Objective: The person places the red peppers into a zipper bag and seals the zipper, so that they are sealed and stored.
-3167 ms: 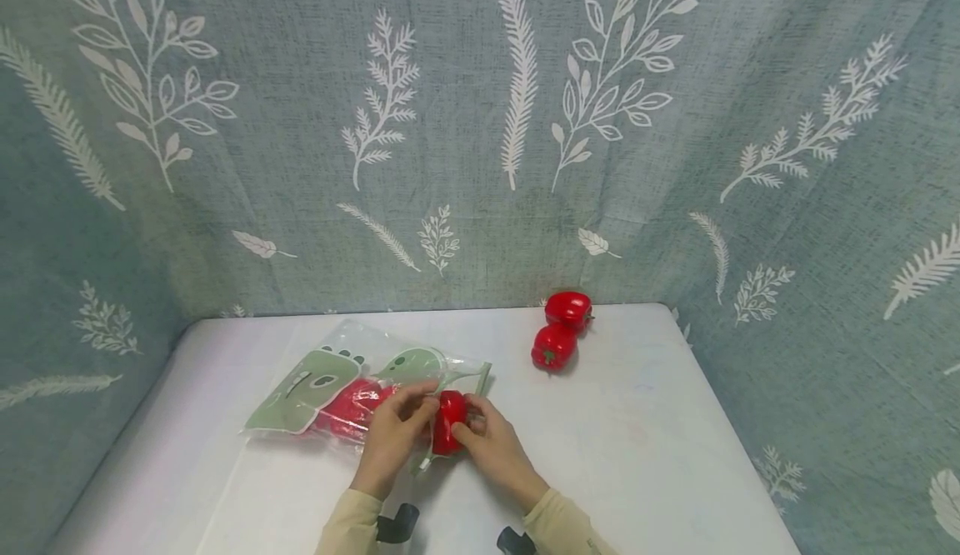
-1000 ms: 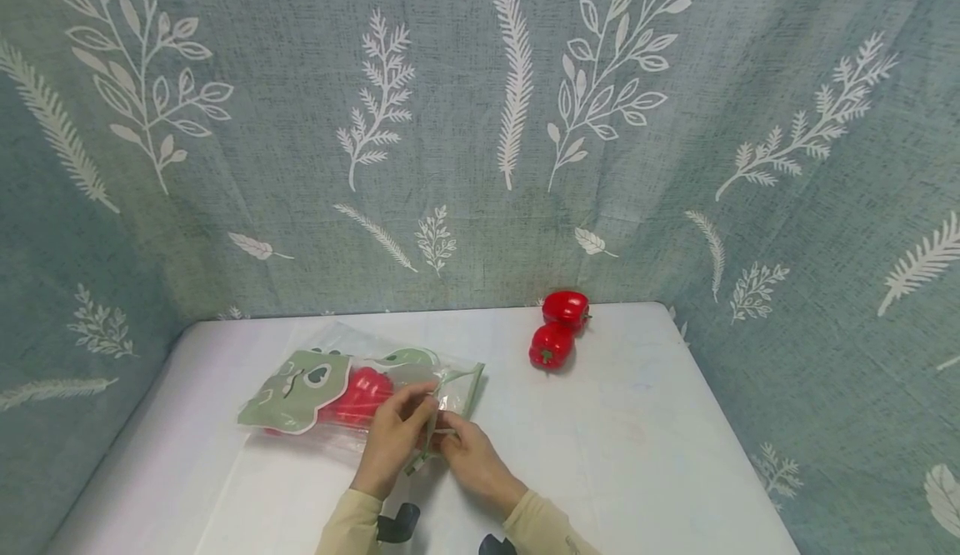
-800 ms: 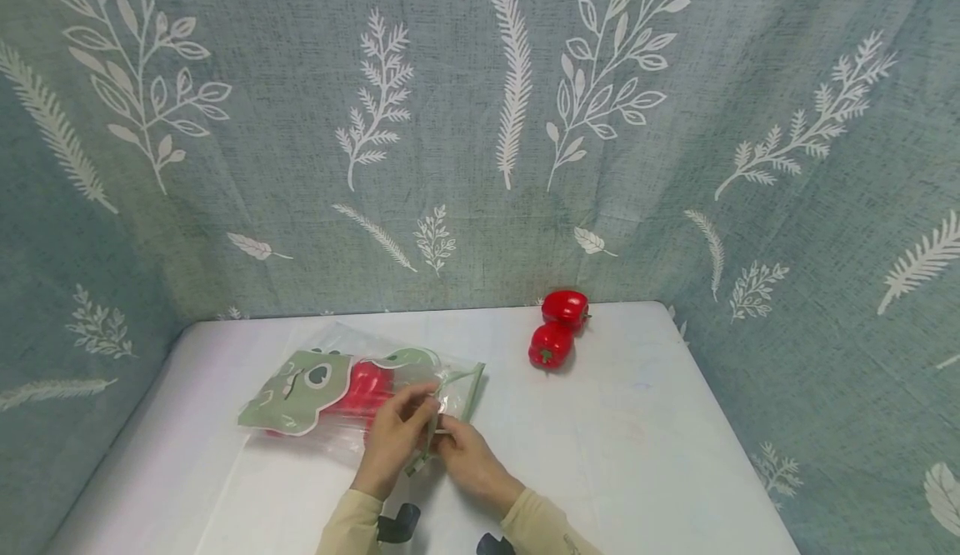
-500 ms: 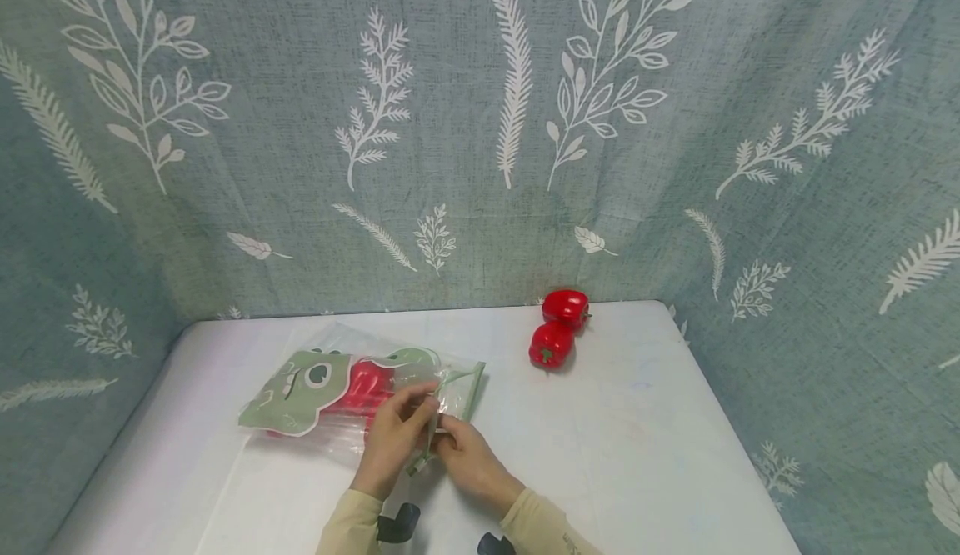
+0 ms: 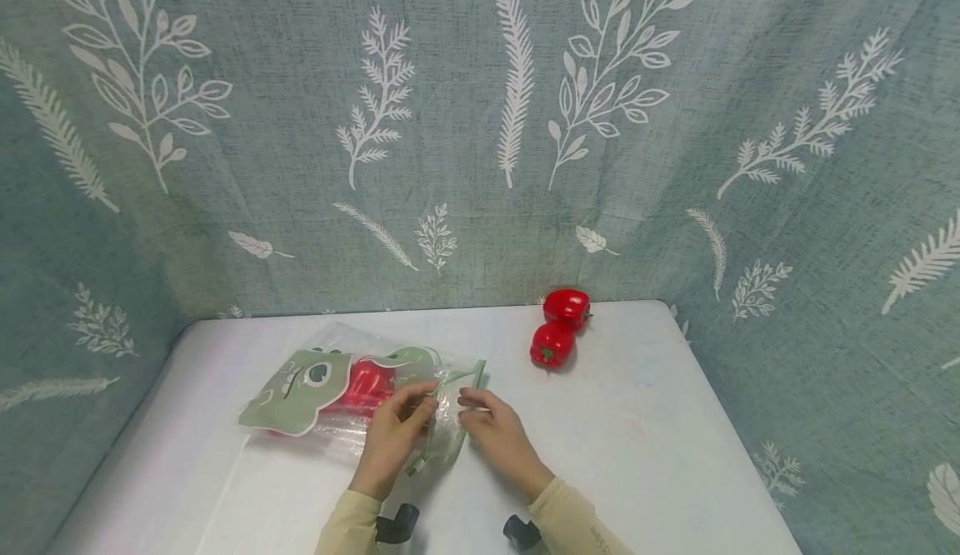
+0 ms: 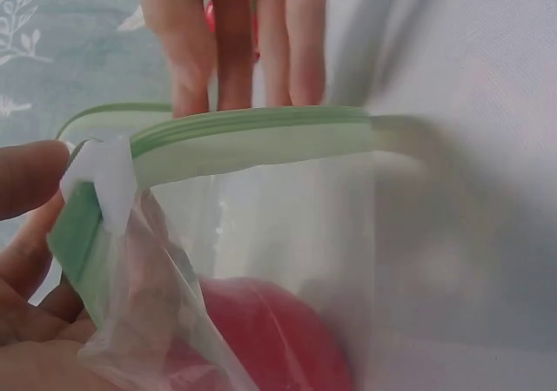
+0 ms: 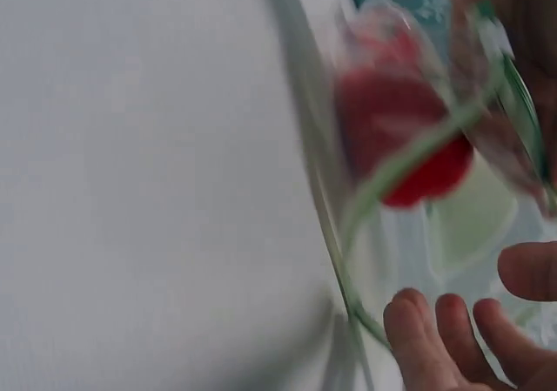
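A clear zip bag (image 5: 296, 392) with green cartoon printing lies on the white table, its mouth toward the right. Red bell peppers (image 5: 369, 384) show through its film. My left hand (image 5: 393, 434) pinches the bag's mouth rim; in the left wrist view the thumb is by the white zip slider (image 6: 109, 182), and the green-edged mouth stands apart. My right hand (image 5: 498, 434) is just right of the mouth, fingers loosely bent and holding nothing. In the right wrist view a red bell pepper (image 7: 392, 121) sits inside the bag, blurred.
Two more red bell peppers, one in front (image 5: 552, 345) and one behind (image 5: 567, 307), touch each other near the table's back edge, right of the bag. A patterned green curtain (image 5: 465, 138) rises behind the table (image 5: 637, 455) and along its sides.
The right hand held a red bell pepper at the bag's mouth, then reached in with it. Now that hand has come out rightward without the pepper. The left hand has stayed at the rim.
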{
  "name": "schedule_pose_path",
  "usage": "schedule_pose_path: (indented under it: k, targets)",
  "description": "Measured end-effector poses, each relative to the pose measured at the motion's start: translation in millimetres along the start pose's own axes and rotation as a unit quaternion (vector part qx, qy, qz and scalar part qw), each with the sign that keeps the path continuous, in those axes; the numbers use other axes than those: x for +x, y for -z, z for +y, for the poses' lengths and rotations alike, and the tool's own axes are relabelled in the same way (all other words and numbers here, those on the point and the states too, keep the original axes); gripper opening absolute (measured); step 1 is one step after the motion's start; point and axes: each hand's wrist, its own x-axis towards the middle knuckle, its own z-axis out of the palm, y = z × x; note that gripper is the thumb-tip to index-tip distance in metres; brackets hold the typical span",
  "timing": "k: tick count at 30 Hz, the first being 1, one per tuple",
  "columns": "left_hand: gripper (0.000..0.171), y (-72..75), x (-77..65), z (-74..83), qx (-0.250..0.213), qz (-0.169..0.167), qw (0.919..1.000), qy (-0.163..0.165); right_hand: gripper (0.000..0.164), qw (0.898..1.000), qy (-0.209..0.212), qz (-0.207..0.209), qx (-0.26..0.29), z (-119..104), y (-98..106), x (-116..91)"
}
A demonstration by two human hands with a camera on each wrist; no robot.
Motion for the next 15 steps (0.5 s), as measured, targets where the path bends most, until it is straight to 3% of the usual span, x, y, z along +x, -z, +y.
schedule_pose_path:
  k: [9, 15]
  targets:
    - [0.030, 1.6, -1.9, -0.2, -0.003, -0.001, 1.0000, -0.002, 0.039, 0.991, -0.030, 0.126, -0.030, -7.3, 49.2, 8.6]
    - [0.030, 1.4, -2.0, -0.1, -0.002, 0.001, 1.0000, 0.001, 0.036, 0.974, -0.010, 0.221, -0.055, -13.4, 75.8, 11.4]
